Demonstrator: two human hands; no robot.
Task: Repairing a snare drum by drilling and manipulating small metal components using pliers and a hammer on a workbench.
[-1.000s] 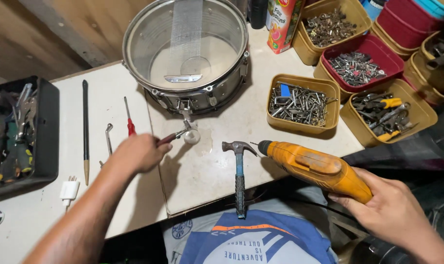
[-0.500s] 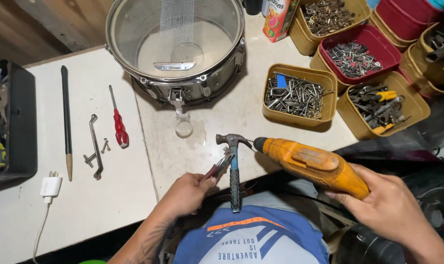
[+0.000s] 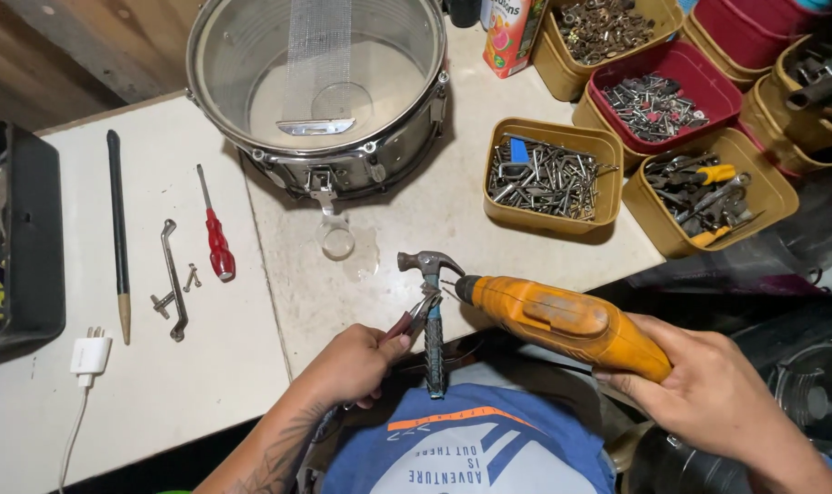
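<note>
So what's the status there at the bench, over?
Left hand holds pliers at the drill tip. Right hand grips drill. Hammer lies beneath.

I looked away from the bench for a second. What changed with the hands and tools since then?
The left hand left the spot below the snare drum and drew back to the table's near edge, bringing the pliers up to the nose of the orange drill. The right hand kept hold of the drill. The hammer, red screwdriver and parts bins stayed put.
</note>
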